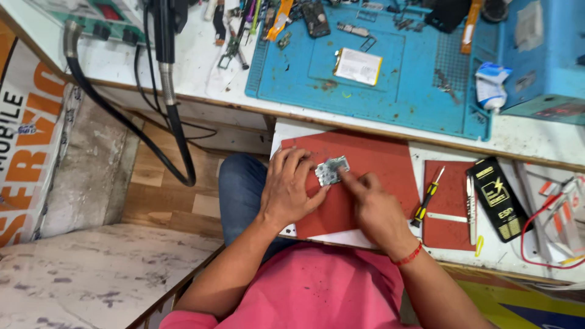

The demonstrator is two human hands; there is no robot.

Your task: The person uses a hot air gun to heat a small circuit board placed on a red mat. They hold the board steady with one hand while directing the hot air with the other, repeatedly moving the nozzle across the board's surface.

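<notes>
Left hand (286,189) gripping small silver circuit board (331,170) on red rectangular mat (378,159); right hand (373,204) clenched, fingertip pressing its right edge. Bare mat far and right; counter (536,146) edge beyond.

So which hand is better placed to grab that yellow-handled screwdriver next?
Probably the right hand: the screwdriver lies on the small red mat just beside it, while the left hand steadies the small circuit board on the far side.
</notes>
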